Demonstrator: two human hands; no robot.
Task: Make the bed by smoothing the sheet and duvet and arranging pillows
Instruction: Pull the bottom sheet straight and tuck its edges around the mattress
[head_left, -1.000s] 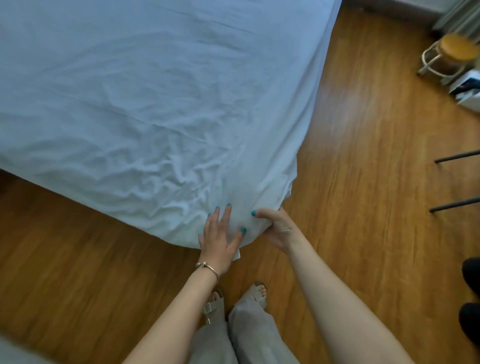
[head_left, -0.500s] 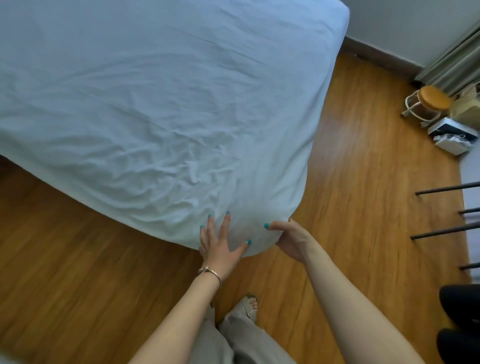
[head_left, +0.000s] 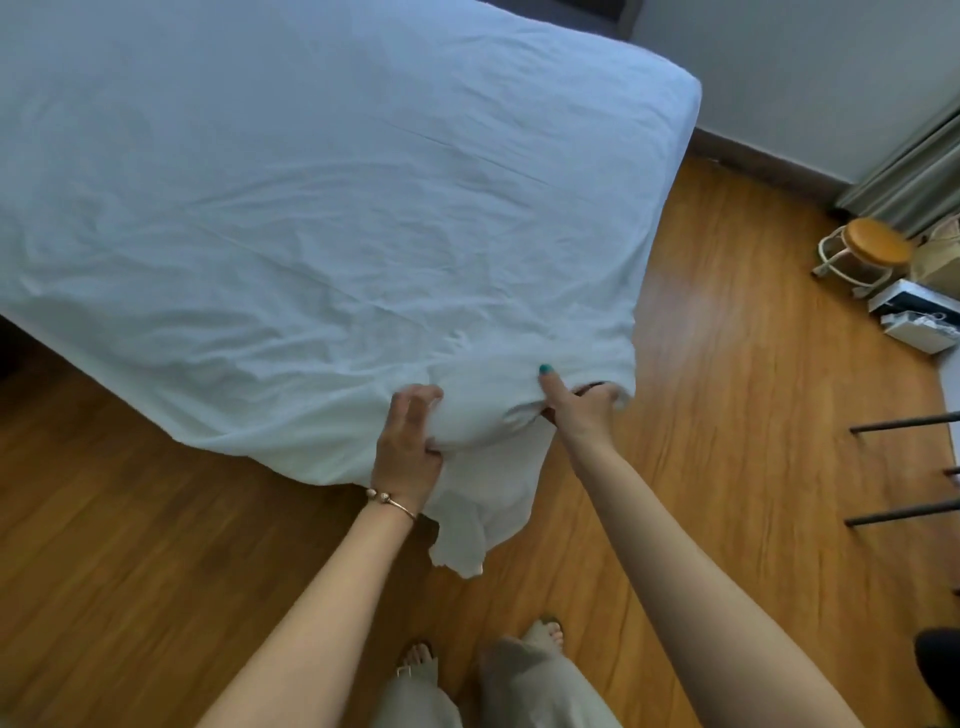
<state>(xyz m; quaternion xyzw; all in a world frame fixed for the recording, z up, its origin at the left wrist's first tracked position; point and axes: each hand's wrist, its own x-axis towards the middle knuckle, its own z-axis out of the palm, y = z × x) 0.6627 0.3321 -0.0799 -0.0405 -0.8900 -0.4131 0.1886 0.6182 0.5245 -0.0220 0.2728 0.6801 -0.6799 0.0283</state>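
A white wrinkled sheet covers the bed, and its near corner is lifted off the mattress. My left hand grips a bunched fold of the sheet at that corner, fingers curled into the cloth. My right hand holds the corner's right side, thumb on top and fingers tucked under the fabric. A loose flap of the sheet hangs down toward the floor between my arms. No duvet or pillows are in view.
Wooden floor surrounds the bed corner. A small round stool and a white box stand at the right by a curtain. Dark metal rods jut in from the right edge. My feet stand just below the corner.
Both hands went from lying against the tucked corner to gripping the sheet. The corner has been pulled up and out, and a flap now hangs loose.
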